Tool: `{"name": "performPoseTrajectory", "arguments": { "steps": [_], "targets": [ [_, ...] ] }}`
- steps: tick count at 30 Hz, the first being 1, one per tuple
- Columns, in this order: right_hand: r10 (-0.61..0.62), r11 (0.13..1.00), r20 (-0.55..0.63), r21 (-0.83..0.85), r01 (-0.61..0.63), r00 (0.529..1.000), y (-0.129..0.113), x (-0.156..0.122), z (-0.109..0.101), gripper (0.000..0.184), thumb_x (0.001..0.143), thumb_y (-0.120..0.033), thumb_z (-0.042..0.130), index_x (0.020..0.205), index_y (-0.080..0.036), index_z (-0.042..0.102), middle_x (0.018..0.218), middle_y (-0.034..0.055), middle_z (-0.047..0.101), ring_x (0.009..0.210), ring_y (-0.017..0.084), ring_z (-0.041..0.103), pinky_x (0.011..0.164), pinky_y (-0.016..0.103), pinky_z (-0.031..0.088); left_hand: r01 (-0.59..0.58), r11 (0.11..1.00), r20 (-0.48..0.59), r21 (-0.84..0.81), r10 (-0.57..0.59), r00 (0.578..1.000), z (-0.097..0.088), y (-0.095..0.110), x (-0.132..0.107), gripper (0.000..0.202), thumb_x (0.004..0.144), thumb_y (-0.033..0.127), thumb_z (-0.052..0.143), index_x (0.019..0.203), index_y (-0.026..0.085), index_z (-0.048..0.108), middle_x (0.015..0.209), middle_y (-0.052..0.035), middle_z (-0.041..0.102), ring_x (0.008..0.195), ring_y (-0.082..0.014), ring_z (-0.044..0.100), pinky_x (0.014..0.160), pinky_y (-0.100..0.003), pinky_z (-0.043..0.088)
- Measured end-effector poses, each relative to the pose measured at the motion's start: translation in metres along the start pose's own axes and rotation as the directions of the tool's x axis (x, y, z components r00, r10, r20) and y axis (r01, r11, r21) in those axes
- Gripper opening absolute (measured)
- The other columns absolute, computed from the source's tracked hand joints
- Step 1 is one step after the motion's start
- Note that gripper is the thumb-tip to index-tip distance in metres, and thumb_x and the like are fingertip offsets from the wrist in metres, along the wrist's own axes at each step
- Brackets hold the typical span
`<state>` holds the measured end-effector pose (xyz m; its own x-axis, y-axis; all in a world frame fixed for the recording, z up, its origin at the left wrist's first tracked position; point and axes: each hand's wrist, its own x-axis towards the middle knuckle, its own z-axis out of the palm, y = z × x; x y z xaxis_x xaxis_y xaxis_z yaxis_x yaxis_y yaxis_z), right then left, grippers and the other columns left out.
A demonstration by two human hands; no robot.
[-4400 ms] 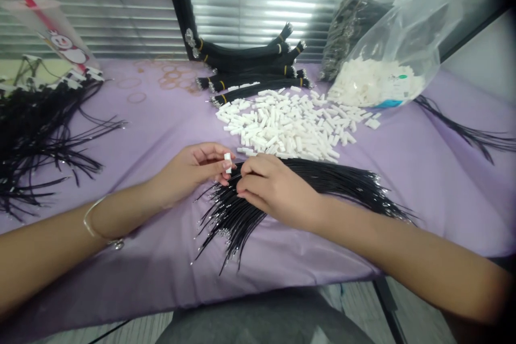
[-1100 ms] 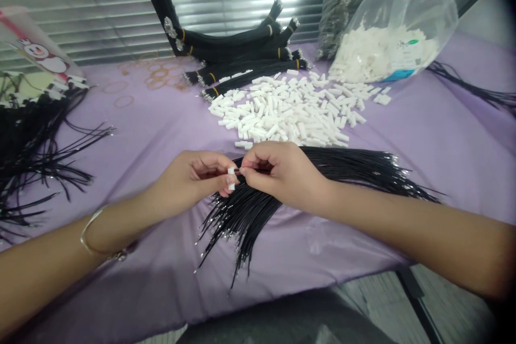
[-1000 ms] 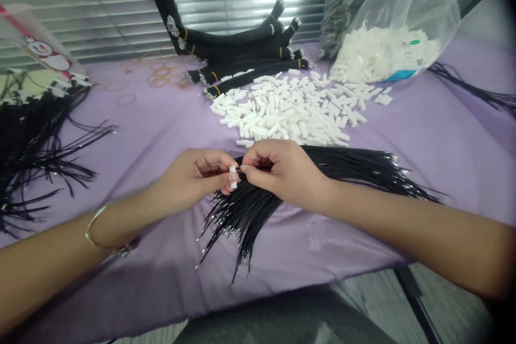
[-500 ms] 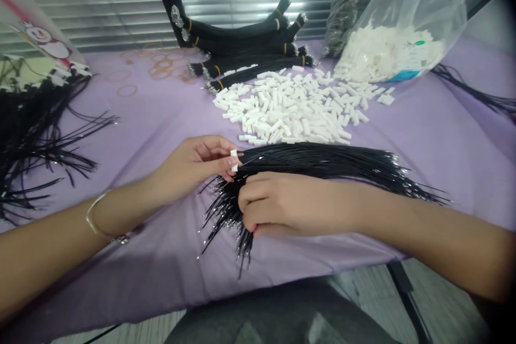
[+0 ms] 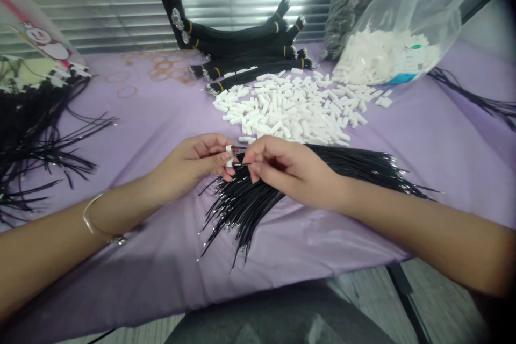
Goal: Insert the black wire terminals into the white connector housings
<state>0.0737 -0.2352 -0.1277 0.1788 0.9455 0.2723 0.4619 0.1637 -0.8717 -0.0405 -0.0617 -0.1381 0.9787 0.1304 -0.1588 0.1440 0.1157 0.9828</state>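
Left fingers (image 5: 221, 155) closed in a firm pinch on a small white plastic connector housing (image 5: 229, 156), which stands upright at the tips. Right fingers (image 5: 255, 160) curled almost shut around thin black wires (image 5: 242, 163), just beside the housing. The wires reach the housing, but whether any is seated is too small to tell. The left hand (image 5: 189, 164) and right hand (image 5: 292, 172) hover close together, not touching, above a fanned bundle of black wires (image 5: 245, 209) with silver tips, which lies on the purple-covered counter (image 5: 133, 263) toward its front edge. A thin bracelet (image 5: 97, 224) circles the left wrist.

Just beyond the hands, a heap of loose white connector housings (image 5: 290, 113) covers the middle of the counter. Behind it, near the back edge, lie bound black wire bunches (image 5: 242, 47) with yellow ties. At back right, a clear plastic bag (image 5: 387, 56) holds more white housings, and a dark bag of small metal parts (image 5: 350, 11) stands beside it. Loose black wires (image 5: 36, 140) sprawl at the left edge, with a few more (image 5: 471, 99) at the right. Rubber bands (image 5: 161, 67) lie at back left, near a plastic cup (image 5: 40, 37) printed with a snowman figure.
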Motion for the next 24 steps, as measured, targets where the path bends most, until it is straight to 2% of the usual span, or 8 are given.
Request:
{"name": "performPoseTrajectory", "arguments": {
  "steps": [3,6,9,19,24],
  "targets": [
    [0.046,0.998,-0.117,-0.039,-0.051,0.992,0.008,0.006,0.0,0.004,0.081,-0.011,0.051,0.081,-0.012,0.055,0.064,-0.0036,0.048,0.056,0.005,0.043,0.052,0.017,0.036,0.011,1.0,-0.012,0.007,-0.011,1.0,0.0,0.0,0.0,0.011,0.079,0.019,0.064,0.087,0.012,0.063,0.071,-0.0015,0.062,0.064,-0.0086,0.06,0.059,-0.016,0.052],
    [0.117,0.99,-0.21,-0.058,-0.132,0.971,0.012,0.009,0.002,0.005,0.078,-0.015,0.055,0.075,-0.012,0.056,0.061,-0.0034,0.05,0.053,0.005,0.042,0.05,0.017,0.035,0.007,1.0,-0.001,0.028,-0.007,1.0,0.0,0.0,0.0,0.011,0.078,0.019,0.065,0.087,0.013,0.063,0.073,-0.0017,0.063,0.065,-0.0091,0.061,0.061,-0.017,0.053],
    [0.131,0.978,-0.26,-0.122,-0.167,0.957,0.012,0.01,0.005,0.009,0.078,-0.019,0.057,0.074,-0.011,0.059,0.06,-0.0027,0.054,0.053,0.006,0.045,0.051,0.018,0.035,0.011,0.998,-0.003,0.07,-0.01,1.0,-0.001,-0.001,0.0,0.012,0.078,0.019,0.066,0.088,0.014,0.063,0.072,-0.0013,0.065,0.064,-0.0093,0.062,0.061,-0.017,0.054],
    [0.096,0.956,-0.243,-0.246,-0.157,0.965,0.011,0.013,0.008,0.012,0.08,-0.019,0.054,0.073,-0.012,0.061,0.06,-0.0034,0.056,0.053,0.006,0.046,0.053,0.018,0.033,0.008,0.987,-0.039,0.158,-0.002,0.999,0.002,0.0,0.001,0.015,0.076,0.021,0.068,0.088,0.014,0.062,0.071,-0.0013,0.067,0.064,-0.0112,0.065,0.061,-0.019,0.055],
    [0.079,0.94,-0.242,-0.306,-0.153,0.967,0.009,0.014,0.013,0.015,0.082,-0.019,0.053,0.072,-0.012,0.061,0.064,-0.0015,0.059,0.057,0.007,0.05,0.056,0.019,0.033,0.038,0.98,-0.072,0.196,-0.025,0.997,0.006,0.005,0.001,0.011,0.074,0.017,0.068,0.079,0.012,0.062,0.066,-0.002,0.067,0.057,-0.0101,0.063,0.057,-0.018,0.053]
  ]
}}
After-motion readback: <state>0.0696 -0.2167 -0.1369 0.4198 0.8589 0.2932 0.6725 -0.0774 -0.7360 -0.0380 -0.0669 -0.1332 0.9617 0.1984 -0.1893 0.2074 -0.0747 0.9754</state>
